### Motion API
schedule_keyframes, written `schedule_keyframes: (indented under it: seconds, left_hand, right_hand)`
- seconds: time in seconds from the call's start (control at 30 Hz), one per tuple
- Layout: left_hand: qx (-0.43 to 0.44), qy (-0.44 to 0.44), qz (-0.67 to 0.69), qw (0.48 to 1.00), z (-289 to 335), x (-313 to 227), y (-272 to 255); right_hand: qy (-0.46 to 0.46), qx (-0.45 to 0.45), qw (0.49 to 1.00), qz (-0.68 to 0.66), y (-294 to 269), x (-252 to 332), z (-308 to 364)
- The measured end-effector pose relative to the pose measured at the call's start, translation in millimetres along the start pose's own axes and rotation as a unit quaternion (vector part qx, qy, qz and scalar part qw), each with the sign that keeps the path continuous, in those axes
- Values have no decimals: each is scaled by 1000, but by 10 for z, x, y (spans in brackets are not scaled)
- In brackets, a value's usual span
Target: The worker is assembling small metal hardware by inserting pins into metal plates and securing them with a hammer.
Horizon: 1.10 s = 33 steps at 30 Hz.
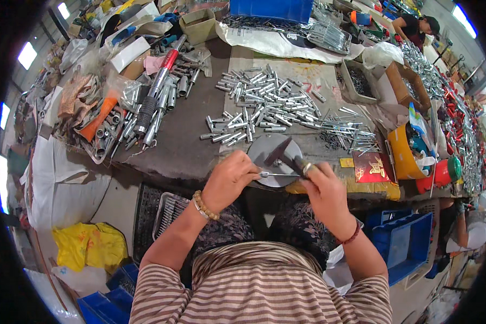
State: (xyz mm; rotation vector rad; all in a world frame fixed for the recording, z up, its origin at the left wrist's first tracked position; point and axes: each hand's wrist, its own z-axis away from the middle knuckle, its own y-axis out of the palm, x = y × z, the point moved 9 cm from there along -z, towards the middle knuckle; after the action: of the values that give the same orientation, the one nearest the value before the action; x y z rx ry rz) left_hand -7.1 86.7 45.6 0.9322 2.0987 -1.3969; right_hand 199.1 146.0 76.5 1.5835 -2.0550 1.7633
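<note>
My left hand pinches a small silver metal piece with a thin rod pointing right. The rod lies level over a round grey metal plate at the bench's near edge. In my right hand is a hammer, its dark head above the plate and its handle running into my fist. The rod's far end reaches close to my right fingers; I cannot tell whether they touch it. Beyond the plate lies a heap of short silver metal tubes. Thin metal rods are piled to its right.
A red-handled tool lies on a tray of metal parts at left, near an orange handle. A yellow container, red card and grey bin stand right. Blue crates sit below. Another person is far right.
</note>
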Motion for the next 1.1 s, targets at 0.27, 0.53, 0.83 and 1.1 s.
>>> schedule_keyframes:
  seconds: [0.27,0.53,0.83,1.1]
  left_hand:
    - [-14,-35,-8,999,68,37,23]
    - [-160,-141,58,975,454,6,59]
    - [-138,-348,452,809,759,225,529]
    - [-220,-356,379,825,1211,398,69]
  right_hand:
    - [-93,41,983,151,225,235,32]
    - [120,168,970,-132,498,71,303]
    - [213,187,926,-249,790,203,529]
    - [209,249,910,-256,1091,385,655]
